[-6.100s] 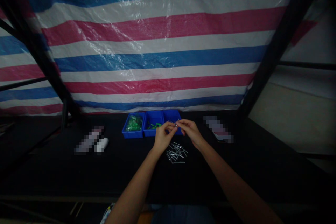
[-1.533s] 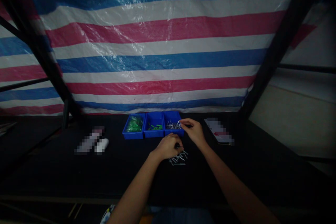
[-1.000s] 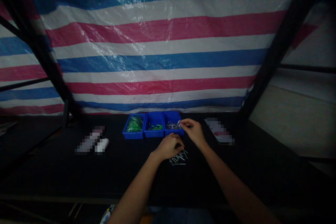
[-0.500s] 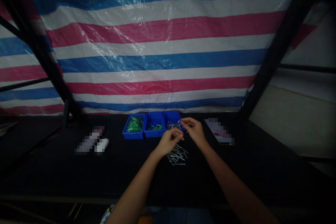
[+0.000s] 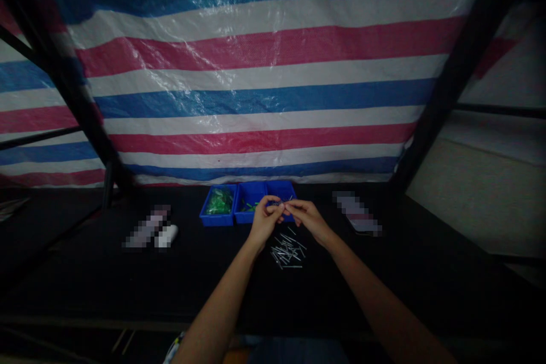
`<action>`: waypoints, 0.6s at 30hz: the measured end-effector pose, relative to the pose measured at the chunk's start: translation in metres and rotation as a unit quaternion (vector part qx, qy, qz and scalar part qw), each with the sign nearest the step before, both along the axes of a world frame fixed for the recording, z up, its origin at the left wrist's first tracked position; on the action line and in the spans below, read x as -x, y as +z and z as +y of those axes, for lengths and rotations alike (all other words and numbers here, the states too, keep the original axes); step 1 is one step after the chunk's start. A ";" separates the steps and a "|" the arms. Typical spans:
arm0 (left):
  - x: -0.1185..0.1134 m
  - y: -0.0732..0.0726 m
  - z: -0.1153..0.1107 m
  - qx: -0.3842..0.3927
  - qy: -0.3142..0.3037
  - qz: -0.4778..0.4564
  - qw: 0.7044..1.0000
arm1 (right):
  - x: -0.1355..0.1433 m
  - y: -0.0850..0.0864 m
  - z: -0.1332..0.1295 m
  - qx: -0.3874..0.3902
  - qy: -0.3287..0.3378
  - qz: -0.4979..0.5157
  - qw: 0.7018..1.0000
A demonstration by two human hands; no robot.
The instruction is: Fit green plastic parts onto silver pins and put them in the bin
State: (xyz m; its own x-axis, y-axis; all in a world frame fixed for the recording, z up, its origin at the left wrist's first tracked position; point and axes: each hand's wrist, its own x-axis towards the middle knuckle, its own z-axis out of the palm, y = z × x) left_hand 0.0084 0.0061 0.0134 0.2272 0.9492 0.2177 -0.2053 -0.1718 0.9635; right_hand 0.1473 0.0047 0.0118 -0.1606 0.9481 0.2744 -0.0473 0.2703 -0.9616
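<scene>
My left hand point(image 5: 265, 223) and my right hand point(image 5: 310, 220) meet fingertip to fingertip in front of the blue bins. Both are closed in a pinch, and whatever is between the fingers is too small and dark to name. Just behind them stands the right blue bin point(image 5: 281, 186), holding thin metal screws or nails, mostly covered by my hands. In the middle blue bin point(image 5: 251, 189) lie small green plugs point(image 5: 246, 206), partly hidden by my left hand. Below my hands, a loose pile of long thin metal screws or nails point(image 5: 288, 251) lies on the black table point(image 5: 205, 278).
The left blue bin point(image 5: 216, 220) holds green pieces in a clear plastic bag point(image 5: 220, 201). A white rounded object point(image 5: 166, 236) lies at left beside a blurred flat item point(image 5: 147, 228). A phone-like slab point(image 5: 357, 214) lies at right. Striped sheeting point(image 5: 264, 91) hangs behind.
My right hand has come back from the right bin, down and left, to meet my left hand. My left hand has shifted slightly left and up, uncovering more of the metal pile.
</scene>
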 end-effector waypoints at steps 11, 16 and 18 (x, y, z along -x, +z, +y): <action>0.000 0.001 0.000 0.002 -0.003 0.008 1.000 | -0.003 -0.005 0.006 0.003 -0.029 0.035 0.999; 0.000 0.001 -0.001 0.005 -0.016 0.003 1.000 | -0.004 -0.007 0.008 0.013 -0.025 0.066 0.997; 0.001 0.001 -0.001 0.005 -0.018 -0.001 1.000 | -0.004 -0.007 0.007 0.016 -0.020 0.069 0.997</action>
